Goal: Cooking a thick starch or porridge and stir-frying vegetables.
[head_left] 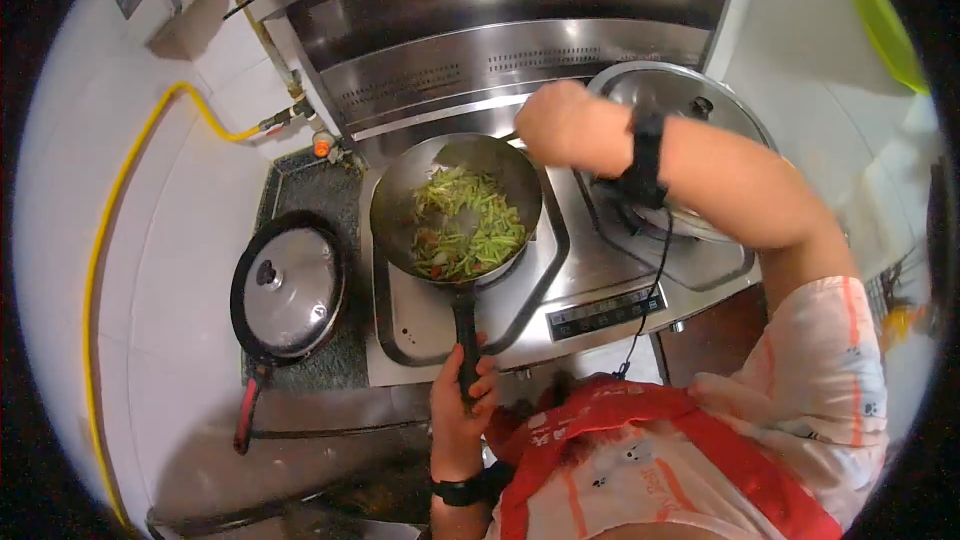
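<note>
My left hand (pixel 459 390) is wrapped around the black handle (pixel 466 337) of a wok (pixel 386 199) on the left burner. Chopped green vegetables (pixel 480 229), with a few red bits among them, lie in the wok. My right hand (pixel 559 126) is a fist beyond the wok's right rim, gripping what looks like a spatula (pixel 454 154). Its dark blade rests inside the far side of the wok, above the vegetables. Most of its handle is hidden by the fist.
On the dark counter at left sits a frying pan (pixel 238 315) under a lid (pixel 289 292), its red-and-black handle (pixel 247 412) sticking out past the counter edge. A large lidded pot (pixel 660 86) occupies the right burner, partly behind my right arm. A yellow gas hose (pixel 105 240) runs along the left wall.
</note>
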`<state>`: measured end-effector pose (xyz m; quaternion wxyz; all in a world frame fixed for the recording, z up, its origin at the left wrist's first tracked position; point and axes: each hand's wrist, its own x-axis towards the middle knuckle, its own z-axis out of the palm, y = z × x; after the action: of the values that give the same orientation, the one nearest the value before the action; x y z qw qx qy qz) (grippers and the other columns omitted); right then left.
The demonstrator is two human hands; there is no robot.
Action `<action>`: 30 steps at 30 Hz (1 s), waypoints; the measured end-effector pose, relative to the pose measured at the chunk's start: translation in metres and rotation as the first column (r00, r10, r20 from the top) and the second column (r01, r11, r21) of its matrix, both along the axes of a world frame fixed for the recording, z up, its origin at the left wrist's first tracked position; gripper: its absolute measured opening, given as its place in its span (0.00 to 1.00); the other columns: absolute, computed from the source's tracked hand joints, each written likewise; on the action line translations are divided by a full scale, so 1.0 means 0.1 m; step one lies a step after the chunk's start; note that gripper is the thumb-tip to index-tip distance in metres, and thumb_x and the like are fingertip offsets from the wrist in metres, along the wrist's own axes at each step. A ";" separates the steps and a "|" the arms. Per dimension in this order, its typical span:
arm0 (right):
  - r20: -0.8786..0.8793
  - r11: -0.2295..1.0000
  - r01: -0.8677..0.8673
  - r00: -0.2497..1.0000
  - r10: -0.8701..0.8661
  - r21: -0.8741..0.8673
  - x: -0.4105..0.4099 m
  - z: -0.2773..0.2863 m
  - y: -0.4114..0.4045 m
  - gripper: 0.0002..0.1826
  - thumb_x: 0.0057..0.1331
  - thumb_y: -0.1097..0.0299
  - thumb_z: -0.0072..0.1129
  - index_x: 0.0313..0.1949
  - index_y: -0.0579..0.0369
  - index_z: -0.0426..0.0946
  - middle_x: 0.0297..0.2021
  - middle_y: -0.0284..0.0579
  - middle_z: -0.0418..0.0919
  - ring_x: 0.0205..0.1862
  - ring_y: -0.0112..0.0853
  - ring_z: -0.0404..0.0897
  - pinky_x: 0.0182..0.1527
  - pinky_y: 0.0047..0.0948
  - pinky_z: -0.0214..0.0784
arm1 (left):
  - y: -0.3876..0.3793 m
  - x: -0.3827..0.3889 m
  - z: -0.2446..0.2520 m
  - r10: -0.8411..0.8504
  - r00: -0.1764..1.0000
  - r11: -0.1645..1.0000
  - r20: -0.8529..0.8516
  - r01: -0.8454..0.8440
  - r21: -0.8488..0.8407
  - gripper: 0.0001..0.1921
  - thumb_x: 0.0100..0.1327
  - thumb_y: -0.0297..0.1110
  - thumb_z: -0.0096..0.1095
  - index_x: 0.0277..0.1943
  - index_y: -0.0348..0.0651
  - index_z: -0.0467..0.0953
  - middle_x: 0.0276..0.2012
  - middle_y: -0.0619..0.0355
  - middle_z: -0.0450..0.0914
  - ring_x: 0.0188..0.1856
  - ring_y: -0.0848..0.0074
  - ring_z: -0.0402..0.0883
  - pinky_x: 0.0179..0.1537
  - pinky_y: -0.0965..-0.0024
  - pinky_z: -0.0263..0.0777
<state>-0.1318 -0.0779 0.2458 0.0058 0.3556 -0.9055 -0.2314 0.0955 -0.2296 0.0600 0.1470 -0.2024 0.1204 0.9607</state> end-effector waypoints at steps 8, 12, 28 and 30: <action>0.178 0.952 0.299 0.936 -0.305 0.058 -0.38 -0.22 -0.25 0.13 0.47 0.69 0.49 0.32 0.57 0.78 0.32 0.49 0.78 0.35 0.42 0.77 0.37 0.38 0.69 | -0.01 0.00 0.01 -0.033 0.999 0.999 -0.039 0.033 -0.010 0.16 0.64 0.40 0.42 0.49 0.40 0.62 0.24 0.61 0.64 0.16 0.85 0.58 0.10 0.85 0.49; 0.319 0.976 0.198 0.923 -0.215 0.087 -0.45 -0.25 -0.39 0.13 0.48 0.69 0.46 0.31 0.58 0.78 0.28 0.48 0.78 0.32 0.40 0.77 0.33 0.40 0.68 | -0.01 -0.02 0.01 -0.025 1.000 1.000 -0.007 0.025 0.014 0.16 0.64 0.40 0.41 0.50 0.39 0.63 0.24 0.61 0.63 0.16 0.85 0.58 0.10 0.85 0.48; 0.328 0.763 0.302 0.769 -0.549 0.572 -0.23 0.31 -0.33 0.09 0.46 0.62 0.54 0.25 0.50 0.79 0.23 0.38 0.76 0.25 0.33 0.73 0.27 0.36 0.64 | -0.05 0.01 0.03 0.022 1.000 0.999 0.002 -0.022 0.031 0.17 0.64 0.39 0.41 0.50 0.37 0.62 0.23 0.60 0.63 0.16 0.86 0.58 0.09 0.85 0.49; 0.564 0.821 0.239 0.625 -0.539 0.519 -0.31 0.20 -0.31 0.08 0.50 0.61 0.54 0.24 0.49 0.77 0.22 0.35 0.74 0.25 0.29 0.71 0.29 0.32 0.63 | -0.06 0.01 0.03 0.026 1.000 0.998 -0.006 -0.026 0.055 0.18 0.64 0.39 0.42 0.51 0.35 0.62 0.23 0.60 0.63 0.16 0.85 0.58 0.09 0.85 0.51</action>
<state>-0.1626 -0.1092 0.2662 -0.4546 0.1990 -0.8299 -0.2548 0.0970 -0.2360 0.0631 0.1395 -0.1965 0.0918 0.9662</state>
